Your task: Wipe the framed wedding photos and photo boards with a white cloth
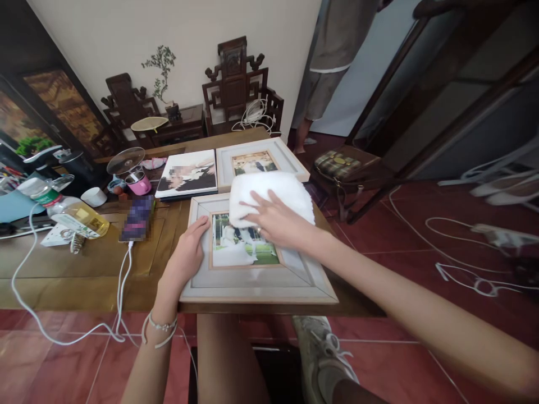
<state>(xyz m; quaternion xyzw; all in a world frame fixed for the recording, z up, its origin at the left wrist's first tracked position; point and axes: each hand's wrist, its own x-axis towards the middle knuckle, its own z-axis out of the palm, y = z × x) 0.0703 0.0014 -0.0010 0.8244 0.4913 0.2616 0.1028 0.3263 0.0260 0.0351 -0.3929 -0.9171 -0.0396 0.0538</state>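
A white picture frame (252,293) with a photo of two people in white outdoors lies flat at the table's near edge. My left hand (185,255) grips its left side, fingers closed over the border and the thumb not clearly visible. Over the upper right of the frame lies a fluffy white cloth (290,193). My right hand (278,219) presses flat on that cloth, fingers spread apart, covering part of the photo. Behind it are a second framed photo (263,147) and a photo album (189,171) with a picture cover.
Left on the wooden table (96,269) are a charging phone (138,217), a bottle of yellow liquid (80,216), a pink cup (138,182) and a white cup (93,196). A plaid bag (339,165) sits at right. A person (332,56) stands behind; cables (484,286) trail across the floor.
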